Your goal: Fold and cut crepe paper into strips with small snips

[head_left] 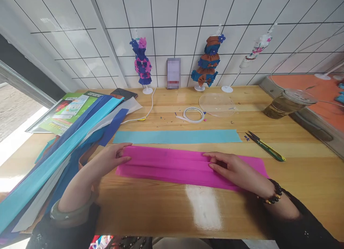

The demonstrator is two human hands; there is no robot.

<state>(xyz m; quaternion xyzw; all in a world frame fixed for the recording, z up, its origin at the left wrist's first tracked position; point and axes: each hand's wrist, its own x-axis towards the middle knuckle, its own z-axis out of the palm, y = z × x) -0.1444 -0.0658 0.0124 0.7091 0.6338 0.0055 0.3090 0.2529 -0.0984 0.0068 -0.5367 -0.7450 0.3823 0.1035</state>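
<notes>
Head view: I find two bare hands at a pink strip [166, 164] on the counter [150, 213].
Left hand [110, 159]: fingers slightly parted at the strip's left end; I cannot tell whether they grip it.
Right hand [232, 168]: fingers slightly parted, touching the strip right of its middle; pinch not confirmed.
Step in hand: in my judgement, setting a lengthwise fold. I advise anchoring the left end, running the right fingers lightly along the crease and matching the long edges; thin material would probably wrinkle under force.
Pink strip condition: long, bright, flat, with lengthwise crease lines; left-end layers look uneven.
Pink strip location: just nearer the wearer than a light-blue strip [177, 136], with snips [264, 145] beyond its right end.
</notes>
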